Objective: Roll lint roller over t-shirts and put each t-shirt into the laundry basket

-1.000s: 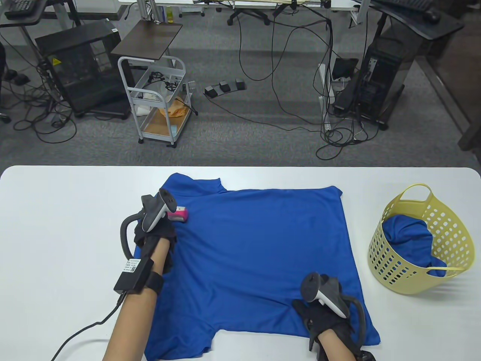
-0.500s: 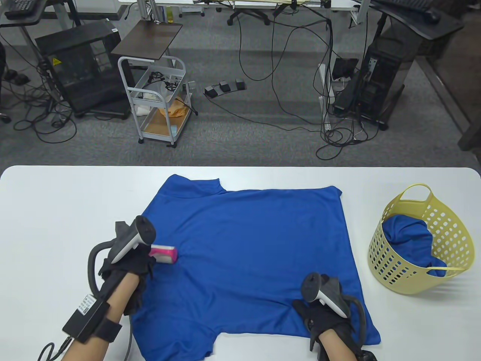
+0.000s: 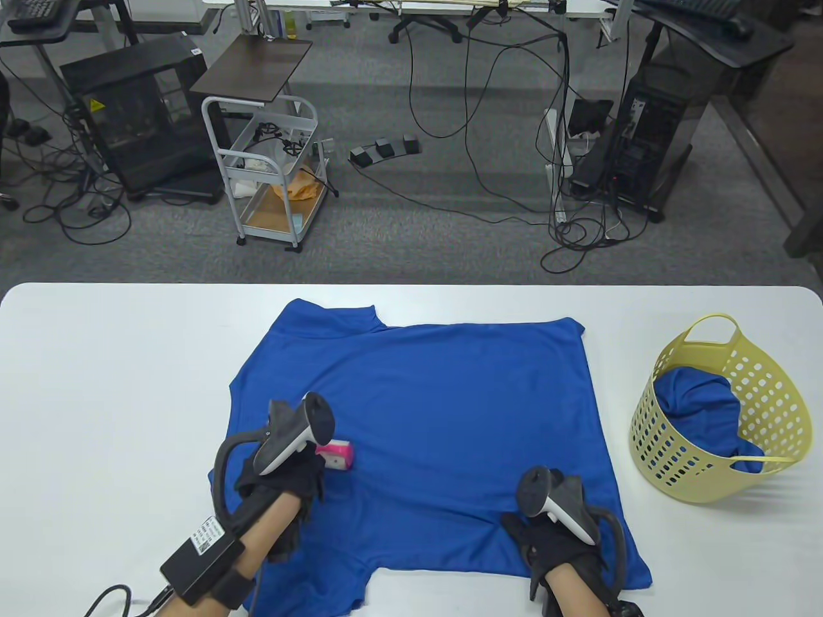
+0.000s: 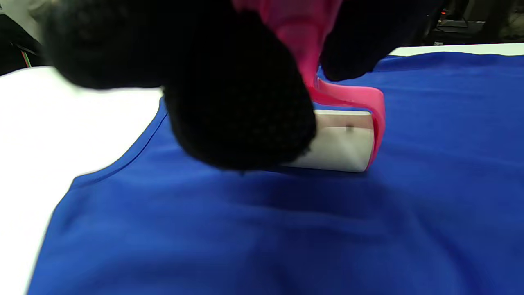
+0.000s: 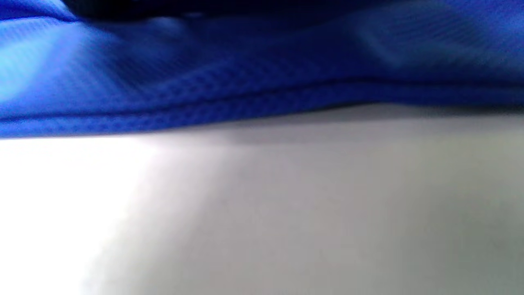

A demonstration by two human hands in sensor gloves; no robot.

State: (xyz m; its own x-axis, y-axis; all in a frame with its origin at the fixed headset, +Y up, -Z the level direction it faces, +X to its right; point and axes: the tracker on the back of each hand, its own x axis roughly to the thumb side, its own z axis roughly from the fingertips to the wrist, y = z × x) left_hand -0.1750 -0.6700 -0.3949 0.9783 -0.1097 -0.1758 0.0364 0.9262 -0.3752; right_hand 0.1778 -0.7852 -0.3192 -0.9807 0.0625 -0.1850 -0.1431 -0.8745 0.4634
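Observation:
A blue t-shirt (image 3: 450, 411) lies spread flat on the white table (image 3: 116, 360). My left hand (image 3: 289, 479) grips the handle of a pink lint roller (image 3: 337, 455); its white roll rests on the shirt's near left part. In the left wrist view, gloved fingers (image 4: 237, 102) curl round the pink handle above the roller (image 4: 342, 143) on the blue cloth (image 4: 286, 229). My right hand (image 3: 553, 540) lies on the shirt's near right hem with fingers spread. The right wrist view shows only that hem (image 5: 245, 94) and bare table (image 5: 286, 205).
A yellow perforated laundry basket (image 3: 765, 424) stands at the table's right end with another blue t-shirt (image 3: 694, 402) bundled inside. A cable (image 3: 103, 598) trails from the left wrist over the near left table edge. Beyond the far edge lies the floor with a cart and cables.
My left hand drew the roller from the shirt's far left shoulder toward me, then rightward onto the body. The left sleeve cloth shifted. The right hand stayed put.

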